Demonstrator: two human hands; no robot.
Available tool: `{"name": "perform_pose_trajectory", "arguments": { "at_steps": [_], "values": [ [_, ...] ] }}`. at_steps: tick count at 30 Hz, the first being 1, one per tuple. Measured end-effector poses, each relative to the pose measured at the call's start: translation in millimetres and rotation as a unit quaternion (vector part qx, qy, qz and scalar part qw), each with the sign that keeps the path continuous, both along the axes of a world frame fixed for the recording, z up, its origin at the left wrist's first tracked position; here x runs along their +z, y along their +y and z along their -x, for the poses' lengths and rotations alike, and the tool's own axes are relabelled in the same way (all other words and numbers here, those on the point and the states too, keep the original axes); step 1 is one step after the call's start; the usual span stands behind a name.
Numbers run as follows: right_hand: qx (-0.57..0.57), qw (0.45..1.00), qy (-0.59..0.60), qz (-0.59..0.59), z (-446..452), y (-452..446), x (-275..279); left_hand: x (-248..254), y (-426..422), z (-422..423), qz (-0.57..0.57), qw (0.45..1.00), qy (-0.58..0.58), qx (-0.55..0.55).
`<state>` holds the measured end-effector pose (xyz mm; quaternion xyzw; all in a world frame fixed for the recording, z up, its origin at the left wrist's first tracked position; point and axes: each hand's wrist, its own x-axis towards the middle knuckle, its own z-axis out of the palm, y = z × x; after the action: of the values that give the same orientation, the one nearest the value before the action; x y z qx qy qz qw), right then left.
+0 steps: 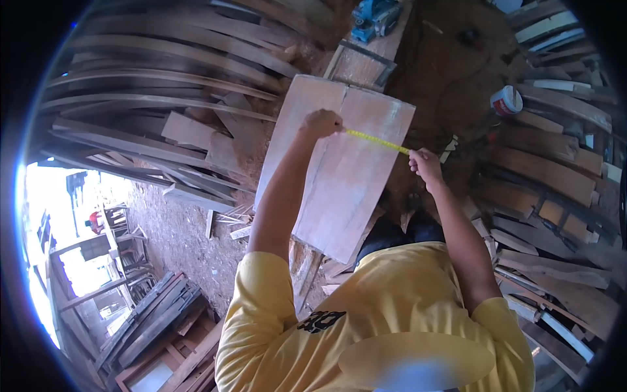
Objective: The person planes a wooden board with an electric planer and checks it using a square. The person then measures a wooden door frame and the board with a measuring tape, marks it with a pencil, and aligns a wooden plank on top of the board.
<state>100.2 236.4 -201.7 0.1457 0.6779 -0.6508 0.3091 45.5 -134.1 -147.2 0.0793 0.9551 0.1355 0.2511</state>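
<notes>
A wide, pale wooden panel lies on a bench, with a lengthwise seam down its face. Stretched across the panel's right part is a yellow measuring tape. My left hand is closed near the seam, on the tape's left end, its fingers partly turned from view. Just beyond the panel's right edge, my right hand pinches the other end of the tape. Whether a tape case sits in either hand is too small to tell.
A blue power tool rests on the bench beyond the panel. Long boards are stacked at left, more planks at right. A white bucket stands at the upper right. Scrap wood lies at the lower left.
</notes>
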Motion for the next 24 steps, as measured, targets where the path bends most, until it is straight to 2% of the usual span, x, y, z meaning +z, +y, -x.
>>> {"name": "perform_pose_trajectory", "arguments": {
  "at_steps": [2, 3, 5, 7, 9, 10, 12, 13, 15, 18, 21, 24],
  "values": [
    [-0.056, 0.997, 0.057, 0.006, 21.2, -12.3, -5.9, 6.1, -2.2, 35.2, 0.029, 0.999, -0.041, 0.006],
    [-0.048, 0.995, 0.085, -0.004, 30.8, -15.1, -10.5, -0.1, -9.6, 48.8, 0.025, 0.998, -0.05, 0.006],
    [-0.054, 0.993, 0.099, -0.038, 49.1, -21.5, -17.2, -15.6, -19.3, 65.4, -0.03, 0.999, -0.039, -0.015],
    [-0.057, 0.988, 0.122, -0.07, 60.4, -23.7, -22.7, -21.9, -20.6, 74.9, -0.037, 0.999, -0.038, -0.01],
    [-0.003, 0.964, 0.174, -0.204, 72.7, -23.2, -31.6, -21.6, -21.0, 88.6, -0.043, 0.999, -0.03, 0.002],
    [0.003, 0.964, 0.167, -0.207, 74.8, -24.8, -34.1, -21.7, -21.3, 92.0, -0.046, 0.999, -0.027, -0.002],
    [0.007, 0.931, 0.255, -0.262, 78.3, -28.0, -32.6, -20.0, -21.3, 93.5, -0.049, 0.998, -0.03, 0.002],
    [0.038, 0.934, 0.221, -0.28, 81.5, -29.9, -22.3, -17.9, -20.6, 95.8, -0.033, 0.999, -0.03, 0.018],
    [0.036, 0.93, 0.238, -0.279, 81.9, -33.9, -26.4, -22.8, -23.4, 103.5, -0.014, 0.998, -0.037, 0.04],
    [0.048, 0.929, 0.243, -0.274, 81.9, -35.1, -25.4, -35.1, -30.1, 108.9, -0.039, 0.995, -0.084, 0.037],
    [0.054, 0.927, 0.241, -0.282, 84.0, -34.0, -25.3, -27.1, -32.1, 116.6, -0.073, 0.994, -0.071, 0.029],
    [0.063, 0.917, 0.248, -0.305, 83.8, -34.2, -24.7, -20.9, -42.7, 124.2, -0.033, 0.99, -0.133, 0.041]
  ]
}}
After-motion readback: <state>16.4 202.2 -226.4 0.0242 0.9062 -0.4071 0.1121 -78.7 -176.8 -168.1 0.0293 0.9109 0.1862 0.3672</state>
